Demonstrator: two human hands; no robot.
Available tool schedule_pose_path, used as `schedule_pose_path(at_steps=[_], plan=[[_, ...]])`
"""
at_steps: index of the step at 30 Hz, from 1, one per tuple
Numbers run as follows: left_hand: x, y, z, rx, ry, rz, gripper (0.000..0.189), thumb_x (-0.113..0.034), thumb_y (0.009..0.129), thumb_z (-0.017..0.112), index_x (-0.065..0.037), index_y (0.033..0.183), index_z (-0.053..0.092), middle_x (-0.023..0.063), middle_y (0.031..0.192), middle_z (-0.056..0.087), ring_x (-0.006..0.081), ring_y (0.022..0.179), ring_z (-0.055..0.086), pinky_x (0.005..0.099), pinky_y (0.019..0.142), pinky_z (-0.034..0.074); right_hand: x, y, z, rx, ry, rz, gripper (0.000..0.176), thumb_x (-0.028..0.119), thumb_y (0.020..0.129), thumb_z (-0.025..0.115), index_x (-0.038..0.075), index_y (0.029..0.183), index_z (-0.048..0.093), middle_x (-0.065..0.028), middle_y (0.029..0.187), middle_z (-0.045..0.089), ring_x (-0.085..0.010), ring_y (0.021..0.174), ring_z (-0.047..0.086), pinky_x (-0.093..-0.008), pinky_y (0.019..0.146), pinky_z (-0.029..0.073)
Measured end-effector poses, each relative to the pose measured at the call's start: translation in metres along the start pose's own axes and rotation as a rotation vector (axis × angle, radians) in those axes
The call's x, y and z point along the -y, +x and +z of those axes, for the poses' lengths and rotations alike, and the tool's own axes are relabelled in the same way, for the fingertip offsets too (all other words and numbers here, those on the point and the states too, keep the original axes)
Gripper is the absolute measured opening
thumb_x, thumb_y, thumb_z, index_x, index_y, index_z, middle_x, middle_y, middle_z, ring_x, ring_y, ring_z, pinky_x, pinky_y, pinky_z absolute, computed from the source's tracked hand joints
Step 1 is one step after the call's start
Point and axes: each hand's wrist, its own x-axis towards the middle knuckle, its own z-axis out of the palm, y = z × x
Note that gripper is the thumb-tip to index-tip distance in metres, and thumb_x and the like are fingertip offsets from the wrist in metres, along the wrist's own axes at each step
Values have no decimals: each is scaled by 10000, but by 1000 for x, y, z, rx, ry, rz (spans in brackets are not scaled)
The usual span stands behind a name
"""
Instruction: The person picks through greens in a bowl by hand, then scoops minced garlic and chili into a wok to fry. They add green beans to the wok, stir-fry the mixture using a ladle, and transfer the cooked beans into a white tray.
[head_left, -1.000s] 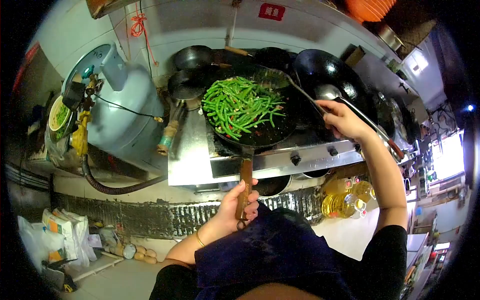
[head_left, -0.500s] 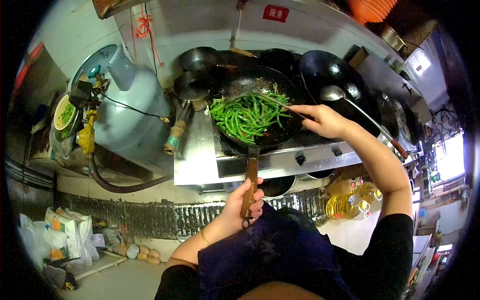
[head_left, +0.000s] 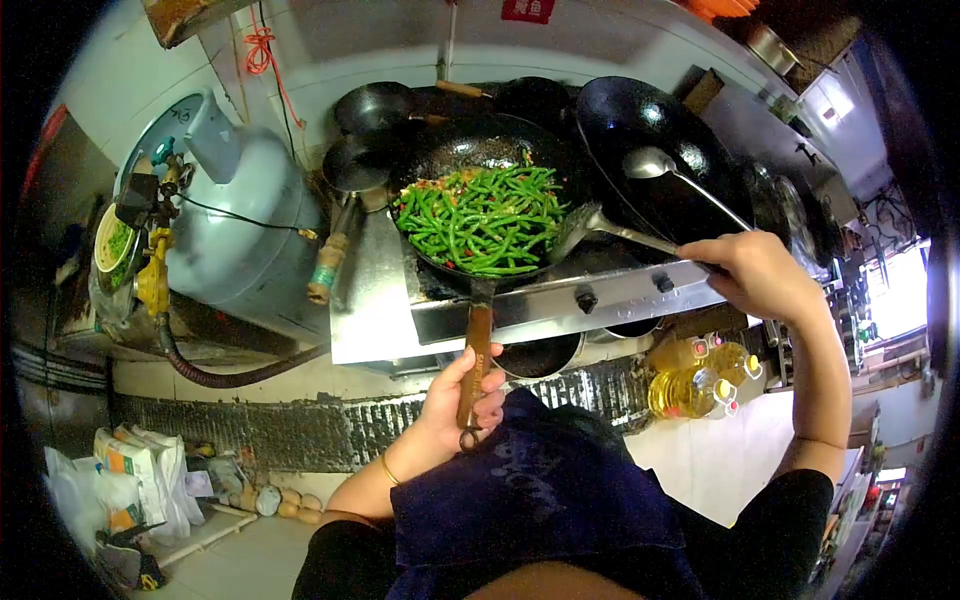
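Observation:
My left hand (head_left: 468,398) is wrapped round the wooden handle (head_left: 479,340) of a black wok (head_left: 480,150) on the stove. Green beans (head_left: 485,220) with small red pieces lie in the wok. My right hand (head_left: 750,270) is closed on the handle of a metal spatula (head_left: 632,236). The spatula's head is at the wok's right rim, beside the beans. To the right, a metal ladle (head_left: 690,182) rests across a larger black wok (head_left: 640,125).
Small pans (head_left: 372,106) stand behind and left of the wok. A gas cylinder (head_left: 235,215) with a hose is at the left. Oil bottles (head_left: 690,392) stand below the stove front (head_left: 540,306). A bowl of chopped greens (head_left: 115,240) sits at the far left.
My right hand has moved right with the spatula, whose head has come from among the beans to the wok's right rim. The beans are spread differently. The whole view has shifted slightly.

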Motion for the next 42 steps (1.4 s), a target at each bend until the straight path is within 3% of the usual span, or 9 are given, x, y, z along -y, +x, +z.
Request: schedule_pose_path(at_steps=[6,11,12,17,23,31,35,40,42], plan=[[0,0,-3,-9,18,10,329,-385,974,446,-144,1193,485,11,757,487,116,512,427,266,450,395,-9,63,83,-57,44,14,461,83,733,644,147,1188,610,-174,914,663,-368,821,630,-449,740,508],[3,-1,10,-133,123,49,337,-396,966,450,-145,1188,484,-4,725,466,99,499,421,263,423,389,-5,73,55,-181,-19,-3,444,78,752,610,151,1190,605,-181,924,664,-366,821,637,-456,733,514],[3,-2,13,-152,127,52,339,-397,966,448,-145,1190,482,-4,727,468,100,500,422,264,428,391,5,71,42,-117,-19,55,498,7,715,631,104,1202,591,-178,1009,655,-366,891,626,-424,781,508],[5,1,8,-136,107,64,326,-392,974,435,-140,1177,479,2,728,496,110,512,446,276,444,397,63,102,40,-209,-11,-75,507,12,738,622,129,1228,569,-176,927,648,-381,822,619,-432,730,510],[3,0,-2,-32,41,43,255,-366,991,428,-152,1121,476,11,742,500,133,521,497,290,467,442,85,114,82,-203,-546,-311,590,110,764,556,181,1343,469,-65,767,535,-206,603,608,-323,517,494],[5,-1,3,-55,-10,54,283,-369,972,462,-132,1123,496,7,725,526,119,512,482,272,446,434,74,78,54,-166,-601,-220,620,79,735,573,194,1337,484,-48,784,518,-195,643,594,-325,558,496],[4,-2,7,-63,-9,54,282,-367,968,476,-129,1117,501,-2,717,528,123,511,491,272,448,438,100,109,68,-225,-636,-395,577,100,742,584,181,1308,510,-45,798,537,-188,665,604,-316,561,493],[5,2,1,-10,-39,58,265,-348,974,471,-115,1098,498,9,693,542,133,500,536,290,453,476,122,180,92,-150,-735,-147,314,115,822,567,59,1131,570,-83,815,629,-235,689,664,-335,542,529],[4,1,1,-5,-42,58,260,-347,974,470,-114,1087,497,12,692,544,132,501,539,288,450,476,118,175,80,-135,-688,-53,365,114,827,564,69,1188,554,-92,855,637,-252,681,667,-349,542,535]])
